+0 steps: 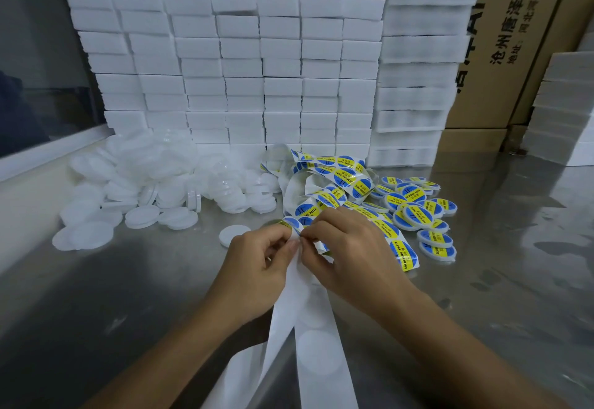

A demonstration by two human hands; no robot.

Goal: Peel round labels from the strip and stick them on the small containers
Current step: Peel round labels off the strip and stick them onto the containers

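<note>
Centre of frame: left hand (pixel 257 267) pinching the label strip (pixel 334 183), right hand (pixel 347 254) pinching a round label (pixel 294 222) at its edge. Unlabelled containers (pixel 144 190) heaped at left on the counter (pixel 498 280). Risk: label creasing or folding onto itself if pulled askew.

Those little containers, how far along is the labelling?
Done: a cluster of labelled containers lies at right. In hand: the left hand and right hand pinch the label strip together, peeling one label. Left: a big pile of plain white containers, one bare container near the hands, and many labels on the strip.
</note>
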